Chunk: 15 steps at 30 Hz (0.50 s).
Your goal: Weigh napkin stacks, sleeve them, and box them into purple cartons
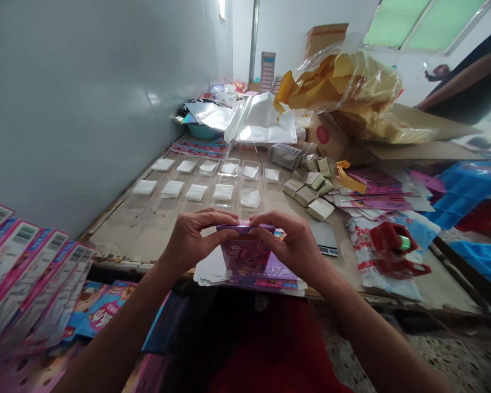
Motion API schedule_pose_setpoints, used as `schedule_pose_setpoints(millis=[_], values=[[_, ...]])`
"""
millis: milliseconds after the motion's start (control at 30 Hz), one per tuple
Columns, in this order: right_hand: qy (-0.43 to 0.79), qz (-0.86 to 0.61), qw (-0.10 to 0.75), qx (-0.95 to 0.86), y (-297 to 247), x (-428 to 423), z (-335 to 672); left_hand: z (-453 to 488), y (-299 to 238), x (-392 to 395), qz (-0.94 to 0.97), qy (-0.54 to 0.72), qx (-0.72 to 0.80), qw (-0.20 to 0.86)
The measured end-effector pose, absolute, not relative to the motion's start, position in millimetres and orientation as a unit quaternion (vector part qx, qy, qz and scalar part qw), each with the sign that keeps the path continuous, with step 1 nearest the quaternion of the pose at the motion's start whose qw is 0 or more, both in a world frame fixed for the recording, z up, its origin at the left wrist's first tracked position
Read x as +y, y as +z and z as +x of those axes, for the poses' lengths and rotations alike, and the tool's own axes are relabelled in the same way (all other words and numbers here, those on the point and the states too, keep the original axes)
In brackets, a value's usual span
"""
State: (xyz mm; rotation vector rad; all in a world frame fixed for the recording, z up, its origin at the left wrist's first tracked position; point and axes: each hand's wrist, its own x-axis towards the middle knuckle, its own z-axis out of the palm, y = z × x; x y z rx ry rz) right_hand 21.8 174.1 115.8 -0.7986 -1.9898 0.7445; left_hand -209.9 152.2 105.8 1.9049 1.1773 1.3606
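A purple printed cardboard box [247, 256] stands between my hands at the front edge of the table. My left hand [198, 234] grips its top left corner, fingers bent over the far side and thumb on the near side. At the top right corner my right hand [288, 236] has the same pinch. Beneath the box lies a stack of flat printed cartons [210, 270], white and purple. Just beyond, clear plastic trays with white packets [223, 192] form two rows. A small flat scale [324, 236] lies right of my right hand.
Small cream-coloured blocks [320, 208] are heaped at the right, beside flat pink cartons [378, 191]. A red tape dispenser [395, 245] sits near the right edge. Finished-looking boxes [22, 267] line the left. Yellow plastic wrapping [339, 82] piles up behind; a person's arm [462, 79] shows far right.
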Motion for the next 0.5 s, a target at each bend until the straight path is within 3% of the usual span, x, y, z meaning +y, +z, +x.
schedule_pose_setpoints(millis=[200, 333, 433, 500], values=[[0.247, -0.278, 0.446, -0.814, 74, 175, 39, -215, 72, 140, 0.732, 0.483, 0.387, 0.284], [0.245, -0.274, 0.432, -0.824, 65, 174, 39, -204, 52, 147, 0.641, 0.567, 0.418, 0.304], [0.329, -0.257, 0.433, -0.799, 82, 169, 72, -182, 70, 155, 0.545, 0.641, 0.435, 0.32], [0.311, -0.328, 0.492, -0.744, 95, 161, 125, -165, 92, 154, 0.505, 0.697, 0.408, 0.304]])
